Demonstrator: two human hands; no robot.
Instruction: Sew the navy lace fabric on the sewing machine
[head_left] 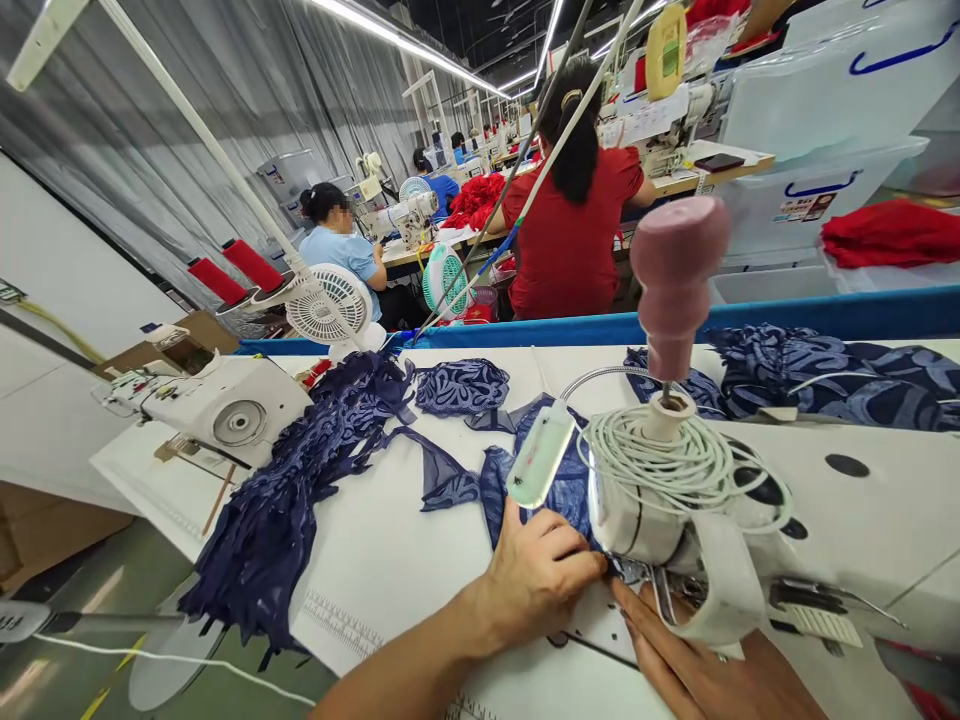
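My left hand is closed, its fingers bent and gripping the edge of navy lace fabric beside the needle area of a white sewing machine. My right hand lies on the machine bed with fingers stretched out flat. Its fingertips reach the fabric edge under the presser foot, and the machine head hides part of it. A lit work lamp on a bendy neck hangs just above my left hand. A narrow navy strip joins the fabric to a mesh piece at left.
A long heap of navy lace pieces runs off the table's left edge. Another lace piece lies behind, with more lace at back right. A pink-handled tool stands in coiled cord. Co-workers sit beyond a blue ledge.
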